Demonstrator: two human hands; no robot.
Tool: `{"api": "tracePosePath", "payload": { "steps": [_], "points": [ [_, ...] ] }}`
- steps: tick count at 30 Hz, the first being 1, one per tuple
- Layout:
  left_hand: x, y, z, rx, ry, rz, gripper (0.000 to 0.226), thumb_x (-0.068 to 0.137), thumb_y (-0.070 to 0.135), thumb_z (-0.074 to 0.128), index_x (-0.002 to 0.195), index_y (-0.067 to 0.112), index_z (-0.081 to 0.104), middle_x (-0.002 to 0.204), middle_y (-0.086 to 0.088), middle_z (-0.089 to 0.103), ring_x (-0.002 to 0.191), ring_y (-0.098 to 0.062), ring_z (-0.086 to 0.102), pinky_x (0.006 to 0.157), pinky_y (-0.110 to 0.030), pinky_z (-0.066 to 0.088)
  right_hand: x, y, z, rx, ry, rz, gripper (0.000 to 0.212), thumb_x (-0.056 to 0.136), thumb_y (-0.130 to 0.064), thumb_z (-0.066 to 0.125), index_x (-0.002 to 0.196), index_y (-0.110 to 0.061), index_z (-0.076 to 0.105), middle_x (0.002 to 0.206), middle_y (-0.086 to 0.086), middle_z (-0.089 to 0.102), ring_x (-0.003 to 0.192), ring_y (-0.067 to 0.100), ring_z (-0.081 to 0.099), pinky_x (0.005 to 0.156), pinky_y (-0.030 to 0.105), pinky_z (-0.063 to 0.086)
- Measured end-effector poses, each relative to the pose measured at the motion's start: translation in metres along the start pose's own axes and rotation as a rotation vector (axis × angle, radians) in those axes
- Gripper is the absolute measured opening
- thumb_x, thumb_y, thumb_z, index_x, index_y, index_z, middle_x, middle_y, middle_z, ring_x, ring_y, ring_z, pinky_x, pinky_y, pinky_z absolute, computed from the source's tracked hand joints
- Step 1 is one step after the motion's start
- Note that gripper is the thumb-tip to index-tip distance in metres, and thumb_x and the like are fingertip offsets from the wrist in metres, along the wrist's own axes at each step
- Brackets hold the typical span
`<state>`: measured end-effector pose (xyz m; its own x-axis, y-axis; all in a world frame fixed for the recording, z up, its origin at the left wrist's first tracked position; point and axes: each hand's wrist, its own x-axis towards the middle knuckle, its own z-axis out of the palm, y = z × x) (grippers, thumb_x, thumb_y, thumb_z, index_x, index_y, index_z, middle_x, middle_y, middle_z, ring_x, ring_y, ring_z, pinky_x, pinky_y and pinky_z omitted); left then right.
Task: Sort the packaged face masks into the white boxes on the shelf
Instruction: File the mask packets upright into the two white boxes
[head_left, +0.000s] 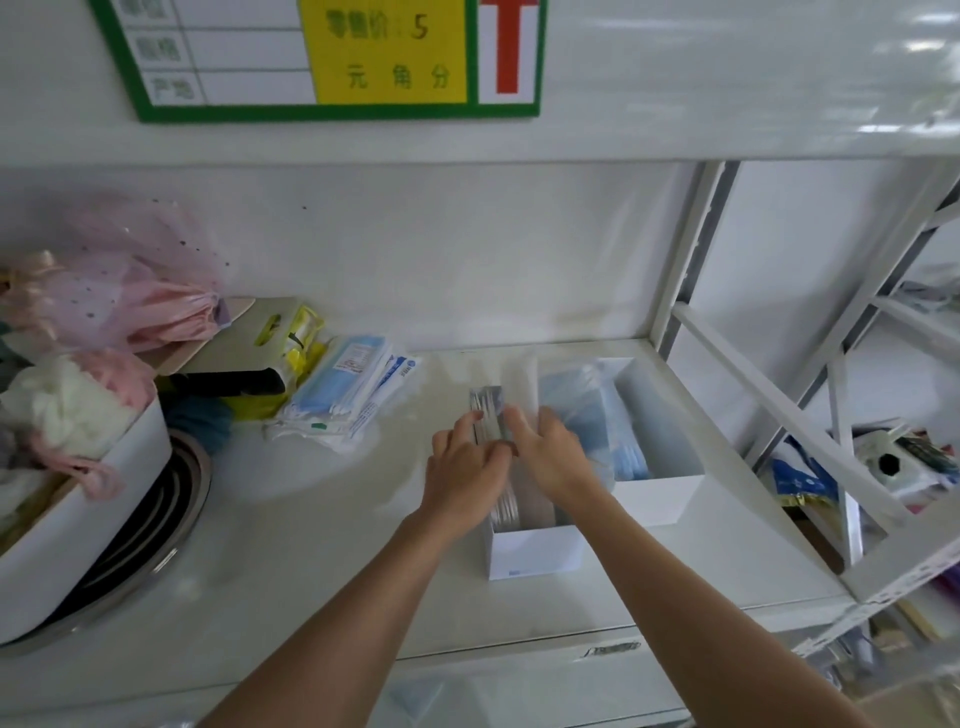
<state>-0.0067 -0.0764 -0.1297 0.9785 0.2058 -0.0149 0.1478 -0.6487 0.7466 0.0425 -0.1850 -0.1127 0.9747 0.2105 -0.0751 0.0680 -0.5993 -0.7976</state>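
Masks (488, 415) upright between hands, shelf (311, 519) leftward bare

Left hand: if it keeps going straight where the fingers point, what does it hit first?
Likely the stack of grey packaged masks that the left hand already touches at the near white cardboard box; beyond that the white shelf back wall, depth unclear.

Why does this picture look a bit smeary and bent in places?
Head view: wide lens bows the shelf edge; both hands, left hand and right hand, and the grey packets are motion-blurred; glare streaks the upper right; the price sign is soft.
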Motion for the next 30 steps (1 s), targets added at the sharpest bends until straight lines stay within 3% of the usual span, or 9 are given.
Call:
{"api": "tracePosePath", "payload": {
  "steps": [3, 7, 12, 17, 21, 24, 27, 28, 30],
  "points": [
    [0.000, -0.010, 0.000, 0.092, 0.009, -0.009, 0.030, 0.090, 0.035, 0.036, 0.100, 0.046, 0.062, 0.150, 0.007, 0.020, 0.132, -0.020, 0.017, 0.111, -0.036, 0.023, 0.004, -0.005, 0.001, -0.283, -0.025, 0.001, 0.026, 0.096, -0.023, 0.041, 0.112, -0.005, 0.052, 0.109, 0.015, 0.059, 0.100, 0.031, 0.056, 0.080, 0.035, 0.043],
    [-0.005, -0.019, 0.007, 0.041, 0.100, -0.001, 0.032, 0.094, 0.029, 0.040, 0.122, 0.035, 0.051, 0.143, -0.002, 0.023, 0.131, -0.024, 0.020, 0.101, -0.027, 0.022, 0.010, -0.016, -0.013, -0.425, 0.036, 0.022, 0.025, 0.087, -0.005, 0.041, 0.108, -0.001, 0.054, 0.112, 0.018, 0.060, 0.104, 0.036, 0.058, 0.074, 0.032, 0.042],
    [-0.006, -0.017, 0.012, 0.079, 0.116, 0.007, 0.033, 0.098, 0.026, 0.036, 0.127, 0.030, 0.052, 0.142, -0.002, 0.032, 0.126, -0.027, 0.030, 0.104, -0.033, 0.030, 0.008, -0.029, -0.001, -0.414, -0.191, 0.088, 0.029, 0.096, -0.013, 0.042, 0.116, 0.003, 0.056, 0.117, 0.017, 0.060, 0.107, 0.031, 0.059, 0.081, 0.031, 0.047],
    [-0.003, -0.021, 0.012, 0.074, 0.147, 0.087, 0.033, 0.098, 0.018, 0.033, 0.123, 0.026, 0.053, 0.133, 0.004, 0.048, 0.118, -0.021, 0.041, 0.100, -0.028, 0.031, 0.003, -0.021, 0.016, -0.424, 0.004, 0.035, 0.018, 0.092, -0.008, 0.046, 0.108, -0.006, 0.054, 0.101, 0.012, 0.064, 0.094, 0.027, 0.063, 0.070, 0.029, 0.045],
    [-0.002, -0.018, 0.014, -0.007, 0.161, 0.027, 0.033, 0.099, 0.022, 0.031, 0.123, 0.028, 0.054, 0.132, 0.006, 0.053, 0.114, -0.020, 0.042, 0.097, -0.033, 0.037, -0.006, -0.019, 0.021, -0.424, -0.121, -0.004, 0.018, 0.098, -0.010, 0.035, 0.092, -0.009, 0.052, 0.100, 0.012, 0.060, 0.088, 0.022, 0.057, 0.081, 0.032, 0.049],
    [0.003, -0.013, 0.009, 0.112, 0.228, 0.094, 0.034, 0.098, 0.017, 0.035, 0.123, 0.024, 0.056, 0.130, 0.002, 0.054, 0.122, -0.020, 0.042, 0.102, -0.030, 0.029, -0.011, -0.028, 0.003, -0.191, 0.105, -0.212, 0.025, 0.093, -0.010, 0.041, 0.116, -0.005, 0.052, 0.106, 0.015, 0.061, 0.093, 0.028, 0.058, 0.082, 0.038, 0.048],
    [0.006, 0.007, 0.007, 0.128, 0.355, 0.181, 0.035, 0.091, 0.014, 0.046, 0.123, 0.022, 0.057, 0.131, 0.000, 0.053, 0.124, -0.022, 0.041, 0.105, -0.030, 0.027, -0.014, -0.028, -0.029, -0.239, 0.598, -0.461, 0.040, 0.080, -0.005, 0.052, 0.120, -0.006, 0.057, 0.118, 0.013, 0.059, 0.112, 0.032, 0.052, 0.096, 0.038, 0.039],
    [0.007, 0.017, 0.008, 0.102, 0.380, 0.229, 0.035, 0.088, 0.012, 0.050, 0.121, 0.020, 0.058, 0.129, 0.001, 0.054, 0.121, -0.022, 0.042, 0.103, -0.029, 0.029, -0.011, -0.024, -0.041, -0.309, 0.677, -0.400, 0.044, 0.078, -0.009, 0.055, 0.122, -0.008, 0.054, 0.121, 0.012, 0.057, 0.114, 0.033, 0.048, 0.097, 0.039, 0.036],
    [0.008, 0.035, 0.011, 0.057, 0.355, 0.292, 0.039, 0.082, 0.008, 0.053, 0.120, 0.018, 0.057, 0.128, 0.002, 0.056, 0.118, -0.022, 0.044, 0.101, -0.029, 0.033, -0.005, -0.015, -0.063, -0.320, 0.503, -0.089, 0.048, 0.079, -0.021, 0.059, 0.124, -0.009, 0.046, 0.123, 0.012, 0.053, 0.114, 0.034, 0.047, 0.095, 0.039, 0.037]
  ]
}}
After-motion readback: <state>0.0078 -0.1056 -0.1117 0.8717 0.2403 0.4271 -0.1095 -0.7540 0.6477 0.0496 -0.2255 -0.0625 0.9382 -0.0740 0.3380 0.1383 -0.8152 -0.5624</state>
